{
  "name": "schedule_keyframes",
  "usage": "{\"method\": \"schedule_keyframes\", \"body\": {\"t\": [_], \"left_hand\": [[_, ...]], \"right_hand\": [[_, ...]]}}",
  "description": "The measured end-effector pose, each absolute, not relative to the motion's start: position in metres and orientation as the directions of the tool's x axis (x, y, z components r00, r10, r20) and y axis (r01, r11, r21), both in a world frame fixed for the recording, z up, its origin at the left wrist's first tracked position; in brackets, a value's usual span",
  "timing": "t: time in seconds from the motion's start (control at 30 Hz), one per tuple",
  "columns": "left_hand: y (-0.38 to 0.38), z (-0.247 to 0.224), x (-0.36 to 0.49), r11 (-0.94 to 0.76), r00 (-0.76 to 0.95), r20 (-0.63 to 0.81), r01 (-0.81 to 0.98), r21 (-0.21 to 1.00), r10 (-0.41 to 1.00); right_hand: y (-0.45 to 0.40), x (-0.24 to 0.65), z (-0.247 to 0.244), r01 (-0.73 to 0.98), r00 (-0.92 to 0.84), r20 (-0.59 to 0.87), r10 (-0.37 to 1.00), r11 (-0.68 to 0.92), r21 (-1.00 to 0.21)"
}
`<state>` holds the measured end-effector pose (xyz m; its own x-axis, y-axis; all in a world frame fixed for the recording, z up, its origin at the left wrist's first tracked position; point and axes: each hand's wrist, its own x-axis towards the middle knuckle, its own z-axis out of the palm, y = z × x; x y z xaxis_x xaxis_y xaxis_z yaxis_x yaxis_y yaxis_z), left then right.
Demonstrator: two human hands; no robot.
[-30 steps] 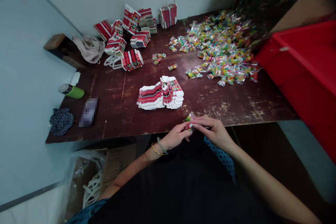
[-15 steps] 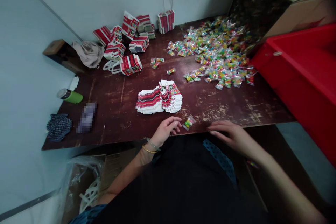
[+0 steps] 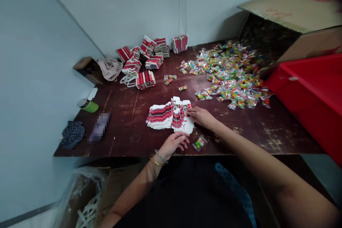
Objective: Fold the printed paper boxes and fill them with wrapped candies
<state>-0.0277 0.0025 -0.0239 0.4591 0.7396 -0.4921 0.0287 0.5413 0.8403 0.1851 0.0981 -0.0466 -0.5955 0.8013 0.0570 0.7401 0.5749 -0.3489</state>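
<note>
The right hand [image 3: 201, 115] is laid at the right side of a fanned stack of red-and-white printed cards [image 3: 160, 117], its fingertips touching the upper right cards; whether one is pinched cannot be told. The left hand [image 3: 173, 145] is held with fingers loosely curled and nothing gripped, just below the stack. A clear packet of coloured candies [image 3: 199, 143] is placed just to its right, near the front edge of the worn brown table [image 3: 128, 124]. Beyond the stack, a few packets are scattered, and a large heap of candy packets [image 3: 227, 73] is spread at the far right, beside a red plastic bin [image 3: 301, 103] and an open cardboard box [image 3: 291, 7]. Strapped card bundles [image 3: 145, 79] are grouped at the back left. A green tumbler [image 3: 90, 106] is laid at the left, near a checked cloth [image 3: 73, 134].
</note>
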Motion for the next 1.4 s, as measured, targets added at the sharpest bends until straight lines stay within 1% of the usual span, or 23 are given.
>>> {"method": "schedule_keyframes", "body": {"t": [0.1,0.2,0.37,0.43,0.5,0.57,0.63,0.7,0.8,0.87,0.93,1.0,1.07,1.1,1.17,1.23,1.27,1.3,1.37,1.4], "left_hand": [[0.004,-0.029,-0.025,0.576,0.457,-0.511,-0.003,0.817,0.728],[0.003,-0.036,-0.021,0.600,0.463,-0.522,-0.025,0.800,0.716],[0.001,-0.037,-0.019,0.621,0.473,-0.533,-0.038,0.783,0.701],[0.002,-0.032,-0.020,0.634,0.486,-0.514,-0.111,0.766,0.707],[0.002,-0.027,-0.020,0.644,0.517,-0.463,-0.248,0.724,0.720],[0.000,-0.023,-0.019,0.652,0.513,-0.443,-0.355,0.670,0.735],[-0.004,-0.021,-0.015,0.660,0.475,-0.481,-0.353,0.663,0.737],[-0.012,-0.020,-0.010,0.673,0.470,-0.517,-0.265,0.691,0.716],[-0.027,-0.019,-0.001,0.669,0.481,-0.525,-0.192,0.718,0.702],[-0.036,-0.018,0.004,0.669,0.458,-0.534,-0.204,0.715,0.710],[-0.043,-0.017,0.007,0.685,0.460,-0.550,-0.200,0.701,0.697],[-0.046,-0.016,0.008,0.691,0.467,-0.551,-0.205,0.693,0.691],[-0.047,-0.013,0.005,0.700,0.520,-0.529,-0.206,0.684,0.670],[-0.046,-0.012,0.002,0.718,0.582,-0.512,-0.190,0.670,0.632],[-0.045,-0.009,-0.004,0.765,0.738,-0.462,-0.114,0.633,0.492],[-0.045,-0.008,-0.009,0.764,0.811,-0.433,-0.026,0.644,0.393],[-0.045,-0.009,-0.010,0.737,0.805,-0.445,0.014,0.676,0.393],[-0.047,-0.011,-0.010,0.690,0.769,-0.468,0.048,0.722,0.436],[-0.051,-0.017,-0.006,0.561,0.639,-0.493,0.114,0.820,0.590],[-0.054,-0.019,-0.003,0.491,0.566,-0.476,0.139,0.860,0.673]], "right_hand": [[0.081,0.187,-0.045,0.806,-0.519,0.033,0.854,0.502,-0.313],[0.083,0.182,-0.042,0.859,-0.461,-0.020,0.887,0.440,-0.260],[0.088,0.172,-0.025,0.888,-0.449,-0.104,0.888,0.430,-0.164],[0.072,0.169,-0.015,0.888,-0.453,-0.107,0.885,0.438,-0.137],[0.043,0.167,-0.009,0.864,-0.496,-0.069,0.866,0.484,-0.140],[0.009,0.165,-0.007,0.789,-0.582,0.054,0.812,0.579,-0.207],[-0.019,0.163,-0.008,0.706,-0.589,0.230,0.775,0.632,-0.319],[-0.034,0.162,-0.009,0.681,-0.478,0.351,0.805,0.592,-0.432],[-0.038,0.159,-0.011,0.639,-0.316,0.385,0.867,0.495,-0.589],[-0.037,0.158,-0.011,0.536,-0.286,0.357,0.889,0.458,-0.709],[-0.037,0.159,-0.012,0.458,-0.296,0.297,0.908,0.407,-0.790],[-0.037,0.163,-0.013,0.475,-0.322,0.218,0.921,0.357,-0.804],[-0.037,0.171,-0.010,0.499,-0.373,0.113,0.921,0.302,-0.812],[-0.036,0.176,-0.007,0.473,-0.415,0.048,0.909,0.260,-0.842],[-0.037,0.184,0.002,0.355,-0.526,-0.062,0.848,0.153,-0.922],[-0.038,0.190,0.013,0.254,-0.600,-0.097,0.794,0.075,-0.964],[-0.040,0.192,0.017,0.233,-0.607,-0.093,0.789,0.065,-0.970],[-0.042,0.193,0.020,0.233,-0.600,-0.086,0.795,0.071,-0.970],[-0.048,0.195,0.022,0.250,-0.565,-0.078,0.821,0.080,-0.965],[-0.052,0.196,0.022,0.252,-0.545,-0.084,0.834,0.067,-0.965]]}}
